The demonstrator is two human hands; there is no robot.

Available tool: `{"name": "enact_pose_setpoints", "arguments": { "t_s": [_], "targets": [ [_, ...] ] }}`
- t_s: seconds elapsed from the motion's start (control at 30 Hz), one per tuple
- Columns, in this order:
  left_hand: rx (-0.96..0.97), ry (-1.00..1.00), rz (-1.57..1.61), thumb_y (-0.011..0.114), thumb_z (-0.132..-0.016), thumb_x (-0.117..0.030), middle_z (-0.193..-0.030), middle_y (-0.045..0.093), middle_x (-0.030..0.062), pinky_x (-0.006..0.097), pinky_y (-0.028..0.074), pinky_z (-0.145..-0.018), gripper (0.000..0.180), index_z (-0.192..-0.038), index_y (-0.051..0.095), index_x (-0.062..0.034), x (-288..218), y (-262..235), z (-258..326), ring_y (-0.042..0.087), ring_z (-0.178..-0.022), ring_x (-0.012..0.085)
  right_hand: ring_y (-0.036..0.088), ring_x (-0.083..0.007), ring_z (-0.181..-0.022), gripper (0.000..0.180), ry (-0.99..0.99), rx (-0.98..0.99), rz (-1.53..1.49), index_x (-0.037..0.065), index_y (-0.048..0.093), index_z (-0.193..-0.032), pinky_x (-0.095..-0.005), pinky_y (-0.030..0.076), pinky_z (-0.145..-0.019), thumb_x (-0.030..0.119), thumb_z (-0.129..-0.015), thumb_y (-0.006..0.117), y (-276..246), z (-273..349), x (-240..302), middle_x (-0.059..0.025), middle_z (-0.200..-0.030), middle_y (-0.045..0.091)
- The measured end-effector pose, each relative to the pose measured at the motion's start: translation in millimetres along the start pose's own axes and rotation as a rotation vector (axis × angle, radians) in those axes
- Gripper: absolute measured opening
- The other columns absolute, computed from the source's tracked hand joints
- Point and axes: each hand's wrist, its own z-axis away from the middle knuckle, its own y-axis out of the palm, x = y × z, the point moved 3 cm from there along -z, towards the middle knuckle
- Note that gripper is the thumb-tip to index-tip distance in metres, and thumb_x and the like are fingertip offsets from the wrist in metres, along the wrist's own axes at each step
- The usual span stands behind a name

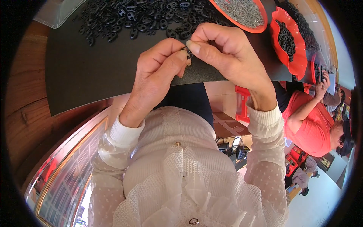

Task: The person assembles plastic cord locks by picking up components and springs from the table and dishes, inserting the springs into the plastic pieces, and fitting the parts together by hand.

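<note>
A: Item one, concealed or cut off?

B: A small dark ring-shaped plastic part (188,52) is pinched between both hands; most of it is covered by fingertips, so its exact shape cannot be told. The clear plastic tray (56,13) at upper left is cut by the picture's rim. The black mesh-lined container (308,36) at far right is only partly seen and bent by the lens.

A: Item two, position of the part relative to the hands?

B: The part is held above the near edge of the flat black mat (94,72). The left hand (157,72) is closed narrowly, thumb and forefinger touching the part from the left. The right hand (223,53) is curled, its thumb nail pressed on the part from the right. The two hands touch at the part.

A: Item three, containers and stock?

B: A loose heap of black oval plastic links (140,19) is spread on the mat beyond the hands, near but apart. A round red plastic dish (261,26) of grey metal pieces is recorded upper centre-right. A scalloped red plastic dish (298,62) holding black links lies just beside it. No label can be made out.

A: Others present?

B: A co-worker in a red shirt (310,125) is noted at right.
</note>
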Motion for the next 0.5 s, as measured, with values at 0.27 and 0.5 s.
{"name": "enact_pose_setpoints", "arguments": {
  "t_s": [0.27,0.5],
  "targets": [
    [0.002,-0.01,-0.065,0.053,-0.09,-0.007,-0.063,0.05,-0.004,0.02,0.032,-0.051,0.013,-0.082,0.06,-0.0009,1,-1,2,0.042,-0.058,0.0019,0.052,-0.0242,-0.058,0.011,-0.187,-0.093,0.244,-0.002,0.056,-0.082,-0.0336,0.042,-0.054,0.007,-0.086,0.06,8,5,4,-0.0135,-0.067,0.053],
    [0.002,-0.023,0.006,0.053,-0.089,-0.006,-0.063,0.051,-0.004,0.02,0.032,-0.051,0.012,-0.08,0.06,-0.0008,3,0,1,0.042,-0.058,0.002,0.056,-0.0299,-0.064,0.013,-0.122,-0.135,0.23,-0.001,0.056,-0.086,-0.035,0.043,-0.057,0.011,-0.088,0.06,2,16,7,-0.0149,-0.073,0.055]
  ]
}}
